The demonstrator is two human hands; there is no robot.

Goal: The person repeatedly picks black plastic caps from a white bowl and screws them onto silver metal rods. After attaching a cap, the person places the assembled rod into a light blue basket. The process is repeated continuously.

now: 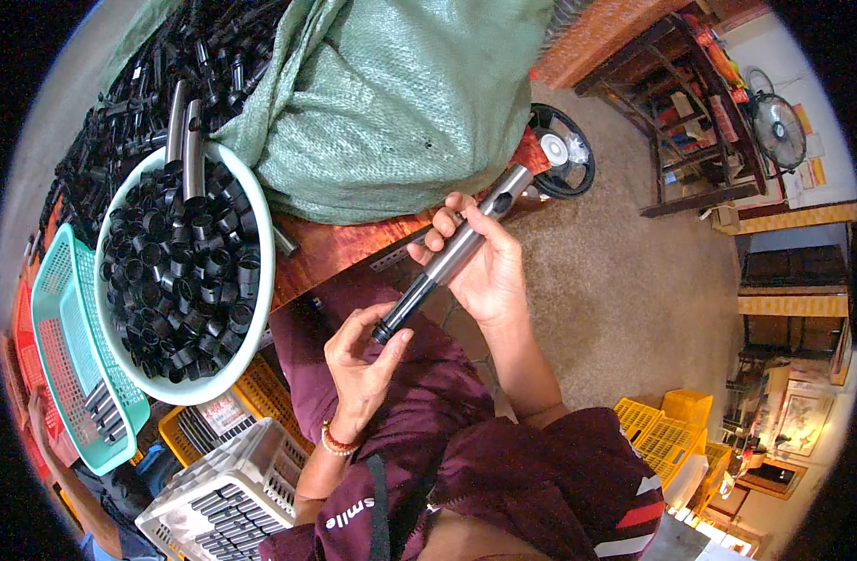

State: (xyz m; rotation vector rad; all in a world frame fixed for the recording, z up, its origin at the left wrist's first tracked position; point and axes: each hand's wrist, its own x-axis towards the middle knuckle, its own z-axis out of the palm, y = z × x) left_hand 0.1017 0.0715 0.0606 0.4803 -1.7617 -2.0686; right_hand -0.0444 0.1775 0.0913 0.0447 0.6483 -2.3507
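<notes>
My right hand (484,259) is closed round a brushed metal tube (463,242), which has an oval hole near its upper end. A glossy black plastic tube (409,305) with a ringed tip sticks out of the metal tube's lower end. Thumb and fingers of my left hand (365,350) pinch that ringed tip. Left of my hands stands a pale round basin (264,280) full of short black plastic sleeves (183,280), with metal tubes (194,154) leaning at its far edge. Beyond my right hand lies a green woven sack (400,119). Where the two tubes meet, inner details are hidden.
Black plastic parts (141,119) are heaped at the upper left. A turquoise basket (74,336) holds several tubes, as does a white crate (246,463) near my left elbow. Another person's arm (71,477) shows at the lower left. Yellow crates (667,435) stand at the right.
</notes>
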